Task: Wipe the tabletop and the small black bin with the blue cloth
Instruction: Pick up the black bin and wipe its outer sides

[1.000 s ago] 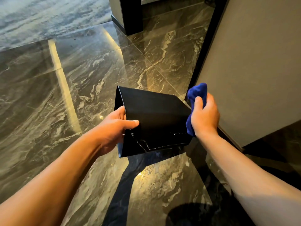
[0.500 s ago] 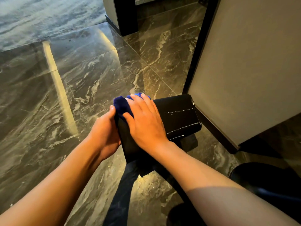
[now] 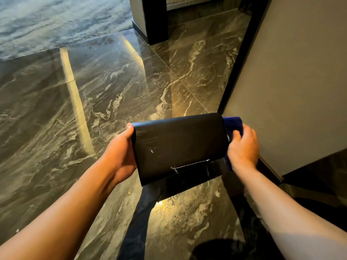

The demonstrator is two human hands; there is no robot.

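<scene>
From the head camera we see the small black bin (image 3: pixel 180 149) held up above the glossy marble floor (image 3: pixel 93 109), one flat side turned toward us, just beside the grey wall panel (image 3: pixel 293 81). Our left hand (image 3: pixel 120 156) clamps the bin's left edge, thumb tip hooked over the upper corner and the other fingers hidden behind it. Our right hand (image 3: pixel 244 149) curls closed around the blue cloth (image 3: pixel 232 124), pressing it against the bin's right side.
</scene>
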